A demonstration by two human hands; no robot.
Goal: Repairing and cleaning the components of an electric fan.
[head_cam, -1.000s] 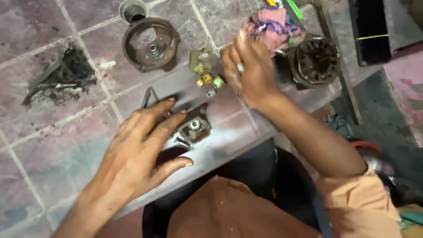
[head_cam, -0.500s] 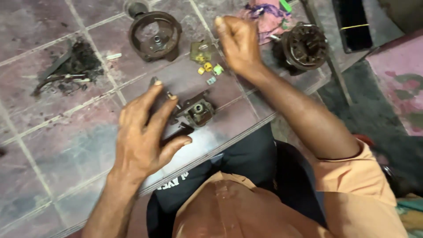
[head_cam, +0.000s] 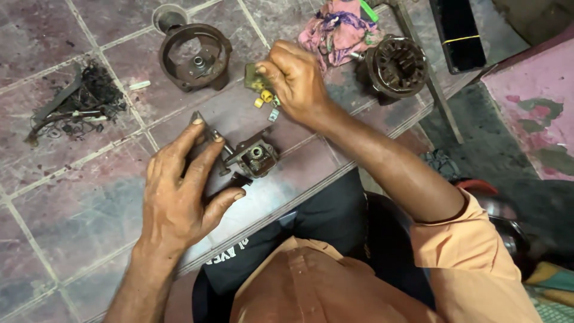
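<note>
Round housings: two — an open ring-shaped metal housing (head_cam: 194, 57) at the top, and a dark finned cylinder (head_cam: 396, 67) to the right, well apart.
Small fittings: two yellow pieces (head_cam: 263, 98) and one pale piece just below the right hand.
Small metal assembly: one (head_cam: 254, 157), on the tiles between the hands.
Thin metal tool: one (head_cam: 206, 128), under the left fingertips.
Rag: one, pink and purple (head_cam: 338, 30), near the cylinder.
Dark scrap heap: one (head_cam: 75, 107), far left.
Left hand (head_cam: 179, 191): flat, palm down, fingers spread apart, fingertips resting on the tool, thumb reaching toward the assembly; grasping nothing.
Right hand (head_cam: 296, 81): fingers curled together, pinching a small olive-green block (head_cam: 252, 76) at the fingertips.
Surface: reddish tiled slab (head_cam: 72, 203) with pale grout lines, worn and stained.
Room: dark floor to the right, a pink painted patch at the edge.
</note>
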